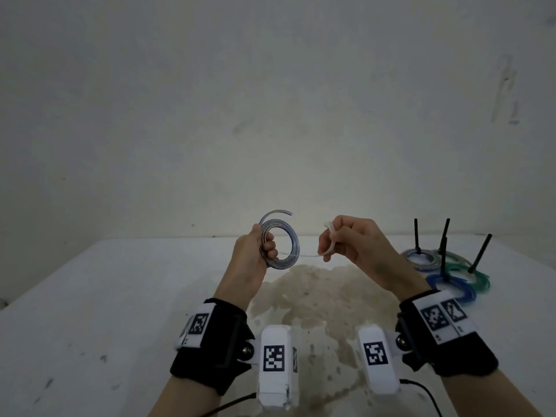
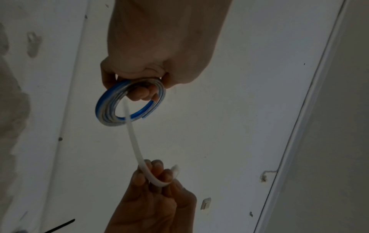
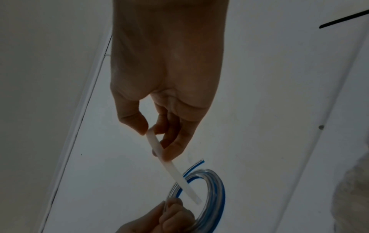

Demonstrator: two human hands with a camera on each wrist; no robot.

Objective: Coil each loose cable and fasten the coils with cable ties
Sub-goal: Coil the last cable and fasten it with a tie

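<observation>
My left hand (image 1: 264,246) grips a coil of clear cable with a blue stripe (image 1: 290,240) and holds it upright above the white table (image 1: 120,296). The coil (image 2: 107,108) shows ring-shaped in the left wrist view, fingers through its middle. My right hand (image 1: 328,240) pinches a white cable tie (image 1: 329,239) between thumb and fingers. The tie's thin tail (image 3: 177,175) reaches into the coil's opening (image 3: 214,203). In the left wrist view the tie (image 2: 135,146) crosses the coil's lower rim.
At the right of the table stand three black pegs (image 1: 443,236) with coils of cable around them: a clear one (image 1: 419,260), a green one (image 1: 469,272) and a blue one (image 1: 454,288). A brownish stain (image 1: 316,296) marks the table's middle. A pale wall rises behind.
</observation>
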